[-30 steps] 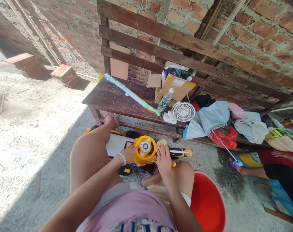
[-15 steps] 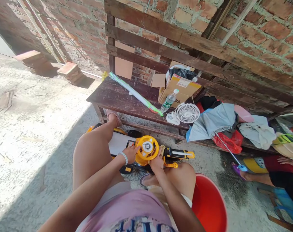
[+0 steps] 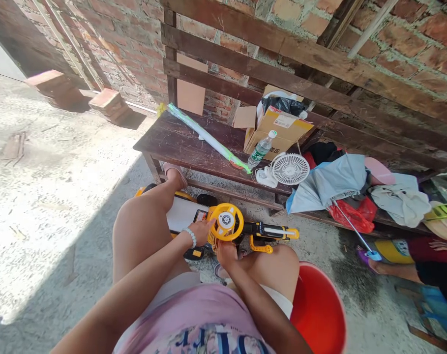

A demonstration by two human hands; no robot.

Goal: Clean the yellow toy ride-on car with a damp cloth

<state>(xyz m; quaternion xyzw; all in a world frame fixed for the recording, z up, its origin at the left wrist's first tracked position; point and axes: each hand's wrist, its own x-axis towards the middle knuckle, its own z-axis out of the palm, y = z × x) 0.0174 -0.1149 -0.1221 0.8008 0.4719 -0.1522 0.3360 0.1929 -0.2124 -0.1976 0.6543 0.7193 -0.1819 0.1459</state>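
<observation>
A yellow steering wheel [image 3: 241,221] with a white hub tops a yellow and black ride-on toy car [image 3: 179,215] between my legs. My left hand [image 3: 200,233], with a beaded bracelet on the wrist, is at the wheel's left side. Its index finger lies against the rim, and the other fingers curl partly out of sight. Below the wheel's lower edge is my right hand [image 3: 227,253], closed, its fingertips hidden under the rim. A yellow and black toy arm [image 3: 275,231] and a yellow lever [image 3: 262,247] extend to the right of the wheel.
A wooden bench [image 3: 157,137] holds a long plastic-wrapped item [image 3: 208,135], a water bottle [image 3: 260,150], a cardboard box [image 3: 278,129], a white fan [image 3: 290,169] and a folded umbrella [image 3: 328,179]. A red bucket [image 3: 319,309] stands by my right leg. Another person's foot [image 3: 371,263] is at right.
My right hand has shifted left, from the wheel's lower right side to beneath it. My left hand stays by the left rim. The camera view has moved slightly.
</observation>
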